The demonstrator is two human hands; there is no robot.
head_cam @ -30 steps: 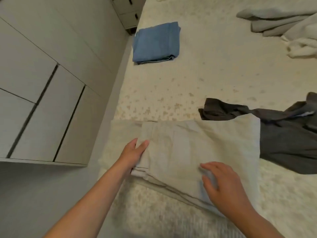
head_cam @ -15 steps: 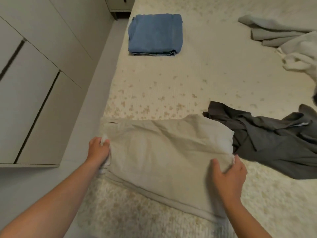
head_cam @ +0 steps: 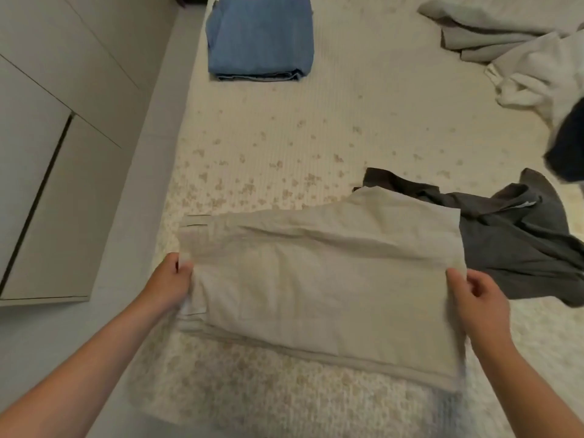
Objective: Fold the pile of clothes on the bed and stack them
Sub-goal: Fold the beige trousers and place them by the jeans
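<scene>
Beige garment on near bed, pinched at left edge by left hand and right edge by right hand; possibly unfolding if lifted unevenly toward far blue stack.

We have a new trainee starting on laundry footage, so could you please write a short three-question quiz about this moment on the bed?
1. True or false: the folded blue garment touches the beige garment.
2. What does each hand grip? A) the dark grey garment B) opposite ends of the beige garment C) nothing
3. Which garment lies partly under the beige one's right end?

Key
1. False; bare bed lies between them.
2. B; the left hand and the right hand each hold one end.
3. The dark grey garment.
</scene>
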